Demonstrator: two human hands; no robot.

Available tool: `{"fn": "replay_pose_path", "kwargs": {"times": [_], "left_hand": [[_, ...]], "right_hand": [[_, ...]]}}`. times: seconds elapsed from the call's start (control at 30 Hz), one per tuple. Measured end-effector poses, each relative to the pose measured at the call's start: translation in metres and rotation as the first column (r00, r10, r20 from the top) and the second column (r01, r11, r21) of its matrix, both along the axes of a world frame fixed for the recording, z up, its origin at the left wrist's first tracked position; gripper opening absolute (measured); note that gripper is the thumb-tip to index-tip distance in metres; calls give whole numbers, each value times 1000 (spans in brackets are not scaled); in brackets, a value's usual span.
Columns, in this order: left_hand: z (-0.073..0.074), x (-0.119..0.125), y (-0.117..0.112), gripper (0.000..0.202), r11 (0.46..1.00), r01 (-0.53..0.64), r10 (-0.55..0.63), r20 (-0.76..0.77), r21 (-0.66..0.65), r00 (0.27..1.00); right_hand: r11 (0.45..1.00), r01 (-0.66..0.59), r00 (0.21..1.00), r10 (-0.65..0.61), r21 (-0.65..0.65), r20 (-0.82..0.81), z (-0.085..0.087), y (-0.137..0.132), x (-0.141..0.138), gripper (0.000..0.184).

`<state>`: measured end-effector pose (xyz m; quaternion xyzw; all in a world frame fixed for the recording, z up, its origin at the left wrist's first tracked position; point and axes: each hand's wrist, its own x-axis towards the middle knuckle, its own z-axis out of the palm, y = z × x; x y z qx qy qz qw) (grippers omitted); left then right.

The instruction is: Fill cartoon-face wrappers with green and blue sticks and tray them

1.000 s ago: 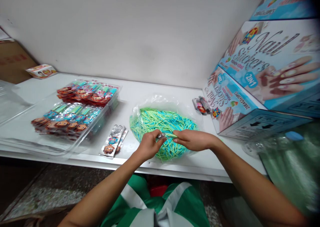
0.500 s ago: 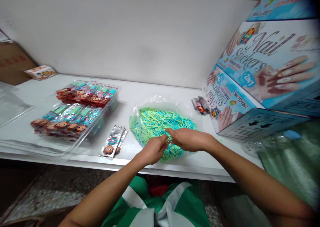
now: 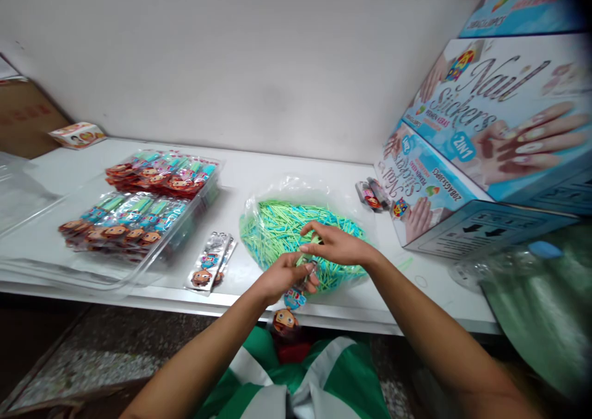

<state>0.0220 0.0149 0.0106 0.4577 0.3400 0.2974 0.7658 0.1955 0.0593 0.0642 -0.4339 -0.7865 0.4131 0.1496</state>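
Note:
My left hand (image 3: pixel 282 277) is closed on a clear packet with a cartoon figure (image 3: pixel 287 311), which hangs down over the front edge of the white table (image 3: pixel 287 166). Just above it my right hand (image 3: pixel 335 245) pinches the packet's top together with a green stick. Both hands hover over the near side of an open plastic bag heaped with green and blue sticks (image 3: pixel 282 225). Two finished packets (image 3: pixel 210 262) lie on the table left of my hands.
A clear tray (image 3: pixel 32 256) at the left holds rows of packets (image 3: pixel 139 203). Big blue "Nail Stickers" cartons (image 3: pixel 490 135) are stacked at the right, with small packets (image 3: pixel 370 194) beside them. A small box (image 3: pixel 76 134) sits far left. A green bag (image 3: pixel 546 308) lies at the right.
My hands have dropped toward the table's front edge. The cartoon packet now hangs from my left hand, and my right hand has risen above it with fingers more spread.

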Motion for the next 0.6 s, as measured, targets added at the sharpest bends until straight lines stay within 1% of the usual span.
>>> {"fn": "replay_pose_path", "kwargs": {"times": [0.07,0.13,0.17,0.27,0.37,0.5,0.6], "left_hand": [[-1,-1,-1,30,997,-70,73,72,-38,995],[-3,-2,-2,27,995,-98,101,112,-36,989],[-4,-2,-3,26,995,-99,101,118,-31,988],[-4,-1,-5,25,993,-112,114,99,-29,989],[-3,1,-7,27,991,-130,132,75,-31,988],[-2,2,-8,30,990,-141,141,84,-15,986],[-4,4,-8,31,986,-166,168,93,-31,981]], "right_hand": [[986,98,982,-118,-134,-148,-12,-4,-1,43],[962,129,952,-188,-241,-241,-24,-9,-1,37],[955,135,939,-209,-264,-273,-29,-11,-2,33],[953,162,908,-246,-257,-338,-38,-14,-2,27],[956,177,900,-253,-233,-354,-36,-16,-3,23],[957,215,901,-271,-192,-340,-30,-19,-6,20],[953,260,891,-299,-156,-342,-32,-23,-7,14]]}}
